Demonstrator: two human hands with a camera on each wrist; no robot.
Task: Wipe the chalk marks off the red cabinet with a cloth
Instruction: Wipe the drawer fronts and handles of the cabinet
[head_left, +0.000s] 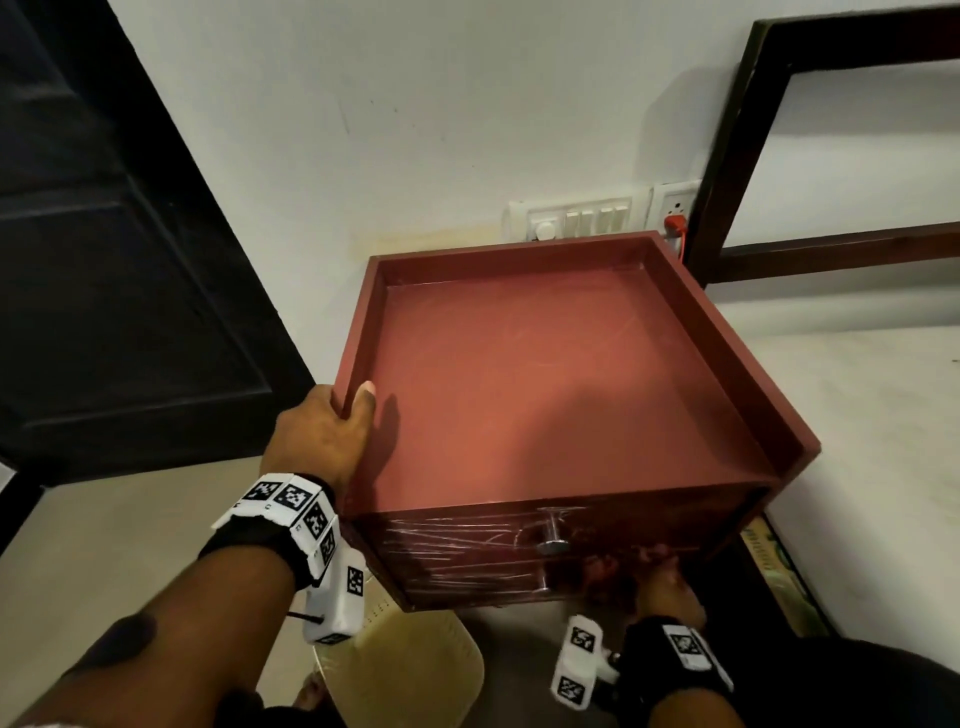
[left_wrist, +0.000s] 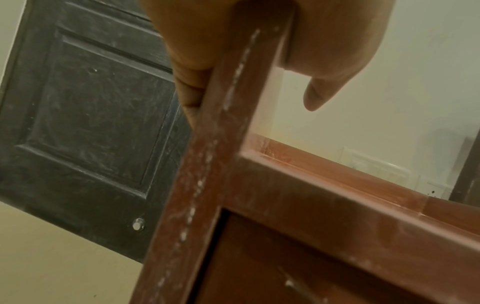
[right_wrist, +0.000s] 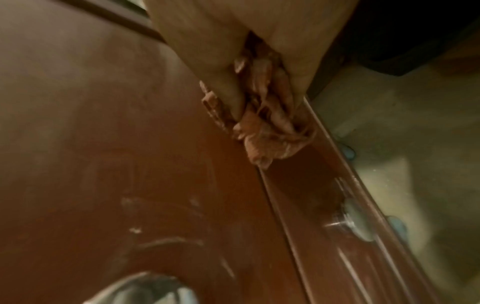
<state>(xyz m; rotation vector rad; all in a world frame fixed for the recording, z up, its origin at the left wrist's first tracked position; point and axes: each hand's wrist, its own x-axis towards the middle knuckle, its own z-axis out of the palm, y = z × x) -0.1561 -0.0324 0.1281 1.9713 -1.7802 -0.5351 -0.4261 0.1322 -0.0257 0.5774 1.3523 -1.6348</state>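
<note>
The red cabinet (head_left: 545, 374) stands against the wall, its top a shallow tray with raised rims. White chalk marks (head_left: 457, 540) cross the left half of its drawer front, beside a metal knob (head_left: 552, 535). My left hand (head_left: 332, 421) grips the cabinet's left rim (left_wrist: 233, 115), thumb inside, fingers outside. Chalk smears run down that rim. My right hand (head_left: 667, 587) holds a bunched reddish cloth (right_wrist: 265, 123) and presses it against the right side of the drawer front (right_wrist: 130, 144). Faint chalk marks (right_wrist: 161, 236) show there near a knob (right_wrist: 145, 288).
A dark door (head_left: 119, 249) stands to the left. A switch panel (head_left: 582, 218) and a red plug (head_left: 675, 226) sit on the wall behind the cabinet. A dark wooden frame (head_left: 737, 156) leans at right. A pale stool seat (head_left: 400, 670) lies below, on the floor.
</note>
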